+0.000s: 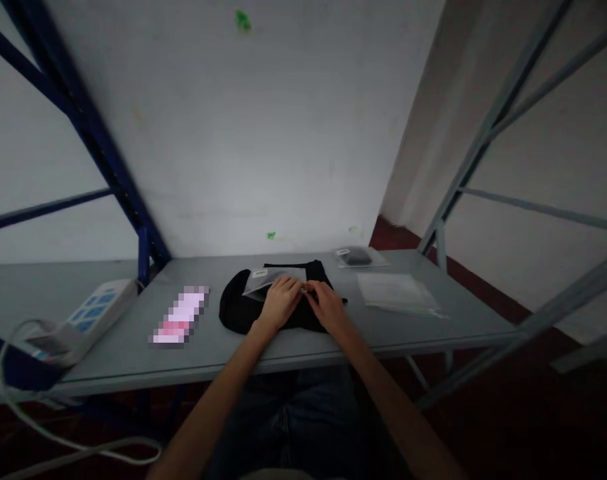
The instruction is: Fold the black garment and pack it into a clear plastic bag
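Observation:
A clear plastic bag [252, 285] with a small white label and something dark inside lies on black cloth items [235, 308] in front of me. My left hand [283, 300] rests over the bag's right part, its fingers curled down on it. At the bag's right edge, my right hand [326, 303] pinches with thumb and forefinger, close against the left fingertips. A small pale bit shows between the fingers, too small to make out. Black fabric spreads under both hands, and its folds are partly hidden by them.
Behind to the right lies another labelled clear bag [356, 257] with a dark item inside. Flat clear bags [396, 293] lie right of my hands. On the left are a blurred-out phone [181, 317] and a white power strip [96, 313] with a cable. Metal posts flank the grey table [133, 363].

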`<action>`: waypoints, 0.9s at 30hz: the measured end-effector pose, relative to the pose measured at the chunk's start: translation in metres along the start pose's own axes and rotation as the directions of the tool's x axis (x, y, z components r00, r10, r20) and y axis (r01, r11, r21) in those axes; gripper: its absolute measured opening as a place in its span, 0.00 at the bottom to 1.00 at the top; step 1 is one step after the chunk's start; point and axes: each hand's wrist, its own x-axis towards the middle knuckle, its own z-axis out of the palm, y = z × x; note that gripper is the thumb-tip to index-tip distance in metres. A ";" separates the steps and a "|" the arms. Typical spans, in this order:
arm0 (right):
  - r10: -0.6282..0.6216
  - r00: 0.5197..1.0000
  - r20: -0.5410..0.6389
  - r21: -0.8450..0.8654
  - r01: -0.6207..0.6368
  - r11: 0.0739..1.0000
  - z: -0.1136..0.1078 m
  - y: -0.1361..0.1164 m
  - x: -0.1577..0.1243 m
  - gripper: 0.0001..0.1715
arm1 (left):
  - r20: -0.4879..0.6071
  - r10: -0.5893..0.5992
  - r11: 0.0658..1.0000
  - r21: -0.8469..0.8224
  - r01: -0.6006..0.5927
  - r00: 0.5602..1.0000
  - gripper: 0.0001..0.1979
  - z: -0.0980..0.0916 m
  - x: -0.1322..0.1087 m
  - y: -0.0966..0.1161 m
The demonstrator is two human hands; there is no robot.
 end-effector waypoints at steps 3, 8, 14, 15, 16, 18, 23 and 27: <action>-0.016 1.000 -0.005 0.000 0.016 1.000 0.000 0.001 0.001 0.13 | -0.070 0.022 1.000 -0.014 -0.023 0.997 0.06 0.002 -0.006 -0.005; -0.057 0.998 0.021 -0.097 0.059 0.994 0.000 0.002 0.002 0.11 | -0.126 0.093 0.995 -0.034 -0.098 0.988 0.09 0.003 -0.012 -0.004; -0.040 0.999 -0.009 -0.159 0.038 0.987 -0.003 0.000 0.000 0.11 | -0.167 0.149 0.989 0.022 -0.147 0.975 0.09 0.006 -0.012 -0.004; -0.032 0.999 -0.007 -0.175 0.030 0.984 -0.003 0.000 0.000 0.11 | -0.168 0.160 0.987 0.028 -0.158 0.973 0.09 0.006 -0.013 -0.006; -0.022 1.000 -0.006 -0.189 0.021 0.982 -0.004 0.000 0.000 0.11 | -0.166 0.170 0.985 0.032 -0.167 0.971 0.08 0.006 -0.014 -0.008; -0.003 1.000 -0.011 -0.201 0.001 0.980 -0.004 0.001 -0.001 0.12 | -0.150 0.183 0.983 0.036 -0.180 0.972 0.08 0.002 -0.017 -0.014; 0.042 0.999 -0.006 -0.187 -0.042 0.981 -0.004 0.005 -0.003 0.13 | -0.038 0.125 0.990 0.074 -0.122 0.991 0.08 -0.020 -0.036 -0.034; 0.067 0.998 -0.003 -0.164 -0.066 0.984 -0.004 0.007 -0.003 0.13 | 0.011 0.021 0.993 0.112 -0.022 1.000 0.08 -0.042 -0.059 -0.053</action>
